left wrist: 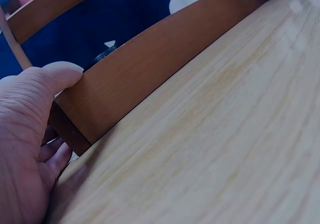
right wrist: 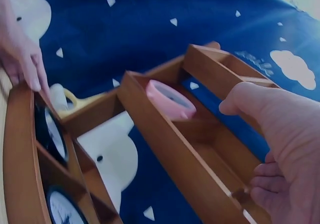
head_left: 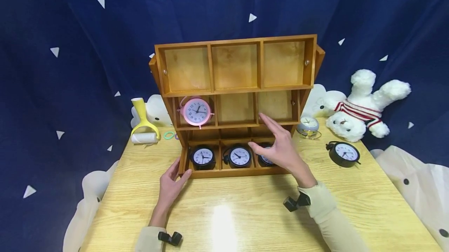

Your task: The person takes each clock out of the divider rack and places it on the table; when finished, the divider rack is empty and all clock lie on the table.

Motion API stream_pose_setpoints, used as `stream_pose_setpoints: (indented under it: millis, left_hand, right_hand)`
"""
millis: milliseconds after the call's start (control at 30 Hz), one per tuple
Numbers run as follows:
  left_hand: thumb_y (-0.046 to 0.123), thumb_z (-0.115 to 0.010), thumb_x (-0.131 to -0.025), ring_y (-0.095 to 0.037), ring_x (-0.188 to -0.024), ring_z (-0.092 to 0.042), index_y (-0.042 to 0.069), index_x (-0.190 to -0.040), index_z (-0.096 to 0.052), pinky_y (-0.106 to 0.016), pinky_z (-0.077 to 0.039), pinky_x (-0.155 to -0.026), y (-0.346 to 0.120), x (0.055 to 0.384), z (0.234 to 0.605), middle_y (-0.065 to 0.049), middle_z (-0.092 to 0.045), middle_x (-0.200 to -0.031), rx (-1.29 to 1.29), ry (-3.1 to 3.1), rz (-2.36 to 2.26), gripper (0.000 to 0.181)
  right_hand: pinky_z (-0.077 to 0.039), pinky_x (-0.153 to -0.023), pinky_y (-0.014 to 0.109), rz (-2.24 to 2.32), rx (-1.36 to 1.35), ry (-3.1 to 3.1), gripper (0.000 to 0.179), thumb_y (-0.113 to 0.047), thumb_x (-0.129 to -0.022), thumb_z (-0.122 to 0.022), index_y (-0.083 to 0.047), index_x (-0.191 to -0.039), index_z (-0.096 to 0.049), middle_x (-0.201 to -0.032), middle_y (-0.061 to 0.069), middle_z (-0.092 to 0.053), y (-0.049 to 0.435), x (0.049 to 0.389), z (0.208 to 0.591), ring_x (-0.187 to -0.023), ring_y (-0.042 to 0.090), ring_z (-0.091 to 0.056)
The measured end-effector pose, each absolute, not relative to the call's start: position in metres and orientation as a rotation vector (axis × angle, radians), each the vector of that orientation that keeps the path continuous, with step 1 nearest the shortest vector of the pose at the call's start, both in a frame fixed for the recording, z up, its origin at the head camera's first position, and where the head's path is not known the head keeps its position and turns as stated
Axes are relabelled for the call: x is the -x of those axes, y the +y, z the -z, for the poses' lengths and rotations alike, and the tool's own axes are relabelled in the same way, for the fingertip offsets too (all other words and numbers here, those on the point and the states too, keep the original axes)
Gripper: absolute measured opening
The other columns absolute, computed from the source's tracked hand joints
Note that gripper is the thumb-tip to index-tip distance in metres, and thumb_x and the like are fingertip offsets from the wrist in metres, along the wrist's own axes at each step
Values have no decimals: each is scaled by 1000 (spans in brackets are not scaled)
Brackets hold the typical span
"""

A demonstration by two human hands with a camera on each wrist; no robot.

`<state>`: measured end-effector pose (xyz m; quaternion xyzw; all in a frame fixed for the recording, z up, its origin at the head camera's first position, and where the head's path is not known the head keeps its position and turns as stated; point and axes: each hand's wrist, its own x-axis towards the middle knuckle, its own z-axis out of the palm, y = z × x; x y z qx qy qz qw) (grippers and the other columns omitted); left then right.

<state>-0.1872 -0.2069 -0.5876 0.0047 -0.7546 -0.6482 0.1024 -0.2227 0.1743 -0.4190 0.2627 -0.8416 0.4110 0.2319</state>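
A three-tier wooden shelf [head_left: 231,173] stands on the table, each tier split into three compartments. My left hand [head_left: 170,185] grips the bottom tier's front left corner, its thumb over the front board [left wrist: 130,79] and fingers along the outer side. Black alarm clocks fill the bottom tier: a left one [head_left: 203,157], a middle one [head_left: 239,157] and a right one [head_left: 265,160], partly covered by my right hand [head_left: 280,148]. That hand hovers before the right-hand compartments, thumb and index finger spread apart, holding nothing. In the middle tier's left compartment sits a pink alarm clock [head_left: 196,111].
Right of the shelf are a grey-blue clock [head_left: 309,123], another black alarm clock [head_left: 344,153] lying tilted back, and a white plush bear [head_left: 354,115] upside down against the curtain. On the left stand a yellow-handled lint roller [head_left: 143,123] and a green ring [head_left: 168,135].
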Motion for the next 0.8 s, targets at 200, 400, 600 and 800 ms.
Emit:
stream_pose_setpoints:
  millis: [200,400,600,800]
  left_hand:
    - [20,-82,-93,-27,-145,-47,5,-152,-53,-13,-40,-109,-207,186,589,-13,-52,-156,-14,-2225,1918,68]
    - [21,-83,-93,-26,-144,-48,7,-152,-53,-12,-40,-108,-208,186,590,-12,-53,-155,-26,-2239,1901,68]
    - [18,-83,-92,-26,-143,-50,6,-152,-53,-8,-41,-104,-207,187,589,-12,-53,-154,-26,-2241,1897,68]
    - [14,-83,-92,-28,-142,-51,4,-153,-51,-24,-43,-112,-206,187,587,-14,-53,-155,-41,-2251,1901,70]
  right_hand:
    - [-41,-116,59,-1166,-822,-2369,95,-28,-81,-90,-6,-160,-42,-161,17,-44,148,233,411,-146,38,-45]
    - [-40,-118,56,-1172,-880,-2387,94,-32,-83,-89,-7,-160,-41,-162,13,-44,130,243,401,-148,34,-42]
    - [-38,-120,56,-1172,-918,-2387,97,-32,-82,-90,-8,-161,-40,-163,13,-43,111,250,395,-150,33,-40]
    - [-37,-120,55,-1141,-991,-2390,98,-35,-83,-89,-5,-161,-37,-164,14,-41,91,256,390,-151,34,-38]
